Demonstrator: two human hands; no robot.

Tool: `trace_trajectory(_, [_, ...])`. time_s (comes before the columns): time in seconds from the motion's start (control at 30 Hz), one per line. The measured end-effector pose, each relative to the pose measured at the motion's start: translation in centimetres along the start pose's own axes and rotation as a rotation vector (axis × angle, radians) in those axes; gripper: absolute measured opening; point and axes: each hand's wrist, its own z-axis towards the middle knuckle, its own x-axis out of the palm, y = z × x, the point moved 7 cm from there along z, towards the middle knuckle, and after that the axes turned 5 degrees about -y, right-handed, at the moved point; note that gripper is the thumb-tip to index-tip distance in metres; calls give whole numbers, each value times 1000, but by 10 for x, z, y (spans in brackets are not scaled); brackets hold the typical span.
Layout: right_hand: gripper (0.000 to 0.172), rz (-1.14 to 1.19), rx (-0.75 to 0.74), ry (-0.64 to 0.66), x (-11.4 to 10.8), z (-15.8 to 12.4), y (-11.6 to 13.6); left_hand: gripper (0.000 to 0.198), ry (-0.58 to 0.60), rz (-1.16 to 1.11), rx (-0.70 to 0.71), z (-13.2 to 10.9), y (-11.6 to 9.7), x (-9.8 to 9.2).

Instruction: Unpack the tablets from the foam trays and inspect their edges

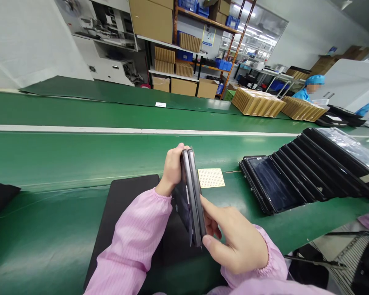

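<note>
I hold a pair of thin dark tablets [192,192] on edge, back to back, above a black mat [123,213]. My left hand [172,170] is wrapped round their far end. My right hand [233,239] grips their near end, with the thumb and forefinger pressed along the right side. Both sleeves are pink. Just beyond the tablets a small yellow sheet with a dot grid [211,178] lies flat on the green table [64,164].
To my right a fanned row of several dark tablets [298,176] leans on the table. Stacks of tan trays [258,102] sit on the far side, where a person in a blue cap [310,86] works. Shelves with cartons [178,53] stand behind.
</note>
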Motion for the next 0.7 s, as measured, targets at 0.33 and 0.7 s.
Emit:
trace_trajectory(0.33, [74, 31, -46, 38, 2, 4, -1, 51, 26, 8, 33, 3, 2, -2])
trace_trajectory(0.7, [72, 28, -79, 15, 1, 8, -1, 53, 12, 46, 22, 6, 6, -6])
